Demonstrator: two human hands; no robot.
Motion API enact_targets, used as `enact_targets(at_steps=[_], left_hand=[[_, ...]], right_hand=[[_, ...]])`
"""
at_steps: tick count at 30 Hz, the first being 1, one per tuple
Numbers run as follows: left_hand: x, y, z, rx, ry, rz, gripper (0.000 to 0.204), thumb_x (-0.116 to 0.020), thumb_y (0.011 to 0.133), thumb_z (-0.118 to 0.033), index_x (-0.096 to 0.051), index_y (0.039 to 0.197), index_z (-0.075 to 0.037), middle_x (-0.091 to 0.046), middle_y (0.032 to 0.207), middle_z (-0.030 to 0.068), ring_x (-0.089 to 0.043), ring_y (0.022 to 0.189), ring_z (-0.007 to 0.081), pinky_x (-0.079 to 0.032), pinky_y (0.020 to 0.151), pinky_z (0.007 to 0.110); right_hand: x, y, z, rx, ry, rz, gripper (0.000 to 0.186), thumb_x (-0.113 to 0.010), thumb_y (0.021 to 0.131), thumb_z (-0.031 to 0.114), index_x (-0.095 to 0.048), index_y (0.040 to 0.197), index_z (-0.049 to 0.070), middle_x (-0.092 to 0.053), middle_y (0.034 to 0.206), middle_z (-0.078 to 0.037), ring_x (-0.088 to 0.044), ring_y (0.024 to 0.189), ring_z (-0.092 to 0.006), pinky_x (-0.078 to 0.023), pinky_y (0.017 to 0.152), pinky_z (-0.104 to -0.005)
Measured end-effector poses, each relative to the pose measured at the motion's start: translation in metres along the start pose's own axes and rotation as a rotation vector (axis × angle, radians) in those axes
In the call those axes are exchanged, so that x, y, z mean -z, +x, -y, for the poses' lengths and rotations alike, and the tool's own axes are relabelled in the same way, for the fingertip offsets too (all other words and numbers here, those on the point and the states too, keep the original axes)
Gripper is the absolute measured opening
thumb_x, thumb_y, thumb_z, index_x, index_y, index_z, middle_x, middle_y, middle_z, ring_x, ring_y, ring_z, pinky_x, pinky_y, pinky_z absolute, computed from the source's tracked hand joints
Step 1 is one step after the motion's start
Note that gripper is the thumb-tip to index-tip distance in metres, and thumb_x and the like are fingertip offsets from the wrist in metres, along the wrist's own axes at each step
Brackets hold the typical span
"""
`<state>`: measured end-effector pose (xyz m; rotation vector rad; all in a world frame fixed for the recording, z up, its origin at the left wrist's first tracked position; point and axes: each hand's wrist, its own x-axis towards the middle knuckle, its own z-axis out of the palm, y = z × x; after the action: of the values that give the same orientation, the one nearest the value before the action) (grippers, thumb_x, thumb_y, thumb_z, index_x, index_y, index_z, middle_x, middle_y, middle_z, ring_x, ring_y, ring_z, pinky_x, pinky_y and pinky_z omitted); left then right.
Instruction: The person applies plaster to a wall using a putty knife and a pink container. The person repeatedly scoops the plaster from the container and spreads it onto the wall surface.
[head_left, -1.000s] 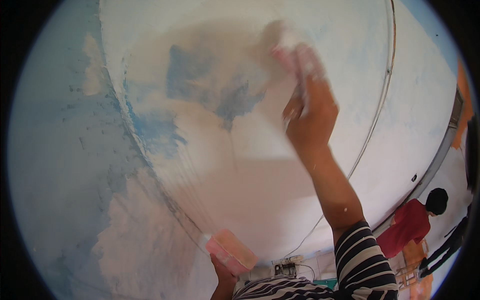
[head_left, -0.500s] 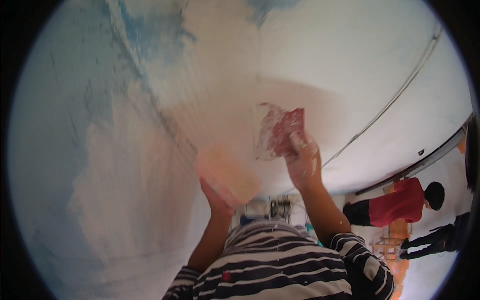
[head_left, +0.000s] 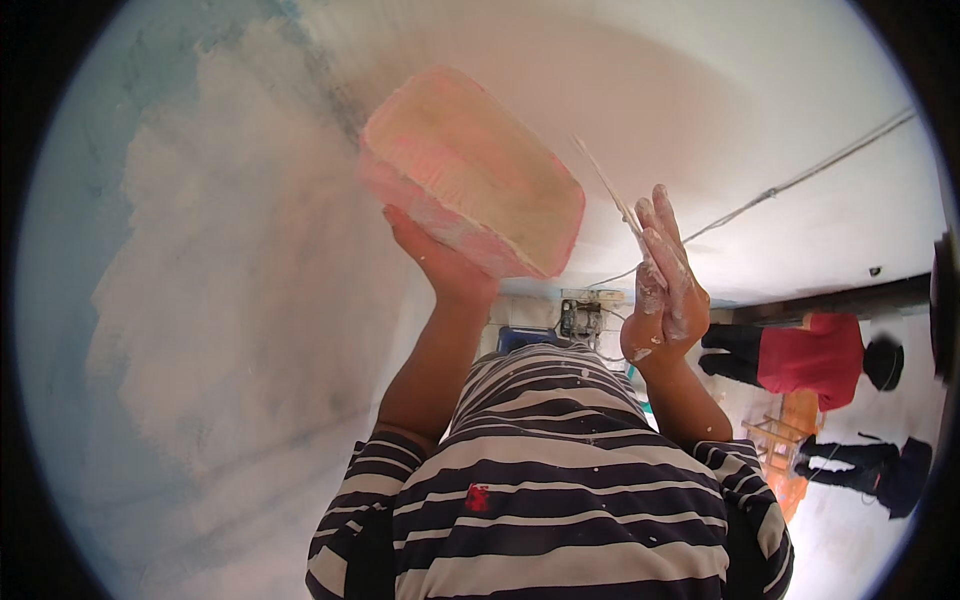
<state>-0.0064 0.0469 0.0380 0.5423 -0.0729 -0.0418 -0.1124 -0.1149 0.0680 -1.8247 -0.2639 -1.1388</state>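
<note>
My left hand (head_left: pixel 450 262) is closed on the side of a pink plastic tub (head_left: pixel 405 195), raised in front of me. Pale cream putty (head_left: pixel 485 165) shows over most of the tub's broad face. To its right, my right hand (head_left: pixel 672 285) grips a thin, flat scraper (head_left: pixel 607 187), turned nearly edge-on with its blade pointing up toward the tub. White smears coat the fingers and palm of that hand. Scraper and tub stand a little apart.
A pale wall surface (head_left: pixel 230 250) with whitish patches fills the left. A cable (head_left: pixel 770 193) runs across the right. Two people, one in a red shirt (head_left: pixel 810 360), stand at the right near a wooden stand (head_left: pixel 778 432). Equipment (head_left: pixel 580 315) sits beyond my torso.
Both hands have come closer, and the tub now appears larger and higher in view. The scraper has turned from showing its flat, smeared reddish face to nearly edge-on.
</note>
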Motion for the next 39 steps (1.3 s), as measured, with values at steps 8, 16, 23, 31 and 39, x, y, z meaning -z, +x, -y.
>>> enact_targets(at_steps=[8, 16, 23, 31, 39], left_hand=[[0.001, 0.017, -0.018, -0.103, 0.064, 0.079, 0.079, -0.034, 0.097, -0.07, -0.029, 0.152, -0.014, -0.038, 0.15, 0.0047, -0.036, 0.14, 0.0259, -0.035, 0.113, 0.046], [0.051, 0.03, -0.029, -0.513, 0.528, 0.066, 0.074, -0.037, 0.097, -0.067, -0.035, 0.152, -0.018, -0.039, 0.154, 0.0047, -0.04, 0.14, 0.0303, -0.038, 0.112, 0.052], [0.056, 0.033, -0.04, -0.404, 0.27, 0.319, 0.076, -0.037, 0.097, -0.067, -0.033, 0.154, -0.015, -0.034, 0.158, 0.0068, -0.037, 0.143, 0.0316, -0.038, 0.111, 0.057], [0.077, 0.04, -0.037, -0.477, 0.332, 0.328, 0.082, -0.042, 0.095, -0.07, -0.032, 0.153, -0.014, -0.034, 0.157, 0.0114, -0.04, 0.14, 0.0305, -0.041, 0.109, 0.055], [0.076, 0.039, -0.032, -0.449, 0.342, 0.354, 0.083, -0.042, 0.094, -0.071, -0.032, 0.154, -0.014, -0.034, 0.157, 0.0114, -0.04, 0.14, 0.0306, -0.041, 0.11, 0.054]], right_hand=[[-0.003, -0.008, 0.009, 0.088, -0.181, 0.363, 0.031, -0.057, 0.09, 0.016, -0.07, 0.118, 0.012, -0.065, 0.132, -0.008, -0.046, 0.136, -0.0459, -0.017, 0.118, -0.063], [0.026, -0.036, -0.013, 0.165, -0.355, 0.457, 0.023, -0.064, 0.088, 0.017, -0.073, 0.109, 0.015, -0.071, 0.122, -0.006, -0.052, 0.132, -0.0438, -0.023, 0.116, -0.0675], [-0.009, -0.021, 0.011, 0.156, -0.268, 0.316, 0.024, -0.053, 0.096, 0.019, -0.073, 0.109, 0.015, -0.068, 0.126, -0.012, -0.051, 0.13, -0.0494, -0.024, 0.115, -0.0675], [0.014, -0.025, -0.002, 0.103, -0.377, 0.508, 0.02, -0.06, 0.091, 0.025, -0.074, 0.104, 0.02, -0.066, 0.131, -0.01, -0.05, 0.133, -0.0465, -0.028, 0.115, -0.0639], [0.007, -0.02, 0.001, 0.074, -0.202, 0.318, 0.024, -0.053, 0.098, 0.022, -0.073, 0.107, 0.014, -0.069, 0.122, -0.015, -0.058, 0.124, -0.0456, -0.036, 0.11, -0.0609]])
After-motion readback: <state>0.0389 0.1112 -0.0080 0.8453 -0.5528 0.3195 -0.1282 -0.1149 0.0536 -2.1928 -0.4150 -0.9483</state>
